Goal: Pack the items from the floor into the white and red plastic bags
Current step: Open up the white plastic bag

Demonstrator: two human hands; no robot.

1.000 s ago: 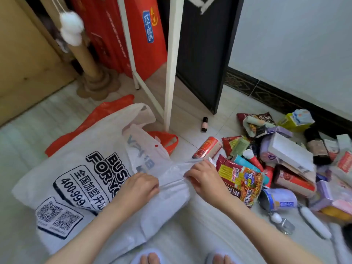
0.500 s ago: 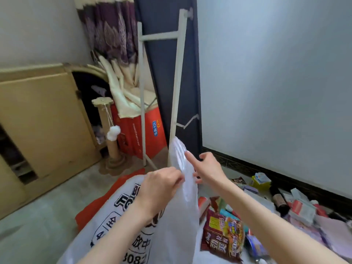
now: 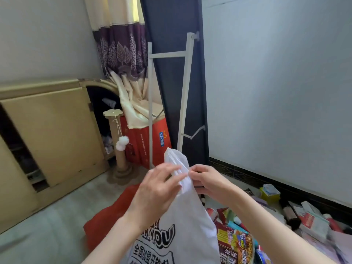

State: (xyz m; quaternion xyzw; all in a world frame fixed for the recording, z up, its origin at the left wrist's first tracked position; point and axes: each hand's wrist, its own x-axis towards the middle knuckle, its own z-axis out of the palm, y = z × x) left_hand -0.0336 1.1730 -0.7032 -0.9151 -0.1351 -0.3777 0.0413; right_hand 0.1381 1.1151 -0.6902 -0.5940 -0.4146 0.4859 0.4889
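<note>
In the head view, the left hand (image 3: 158, 189) and right hand (image 3: 206, 181) lift the white printed plastic bag (image 3: 187, 216), fingertips pinching its gathered top, likely to separate the opening. The packaged items (image 3: 236, 242) wait on the floor beside the flat red plastic bag (image 3: 106, 225).

hands 2 (image 3: 156, 189) | white bag 1 (image 3: 186, 216) | red bag 1 (image 3: 106, 223)

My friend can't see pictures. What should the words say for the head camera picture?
Two bare hands, the left hand and the right hand, hold up the bunched top of a white plastic bag with black print. A red plastic bag lies on the floor behind it, and a pile of snack packets and boxes waits to the right by the wall.
</note>
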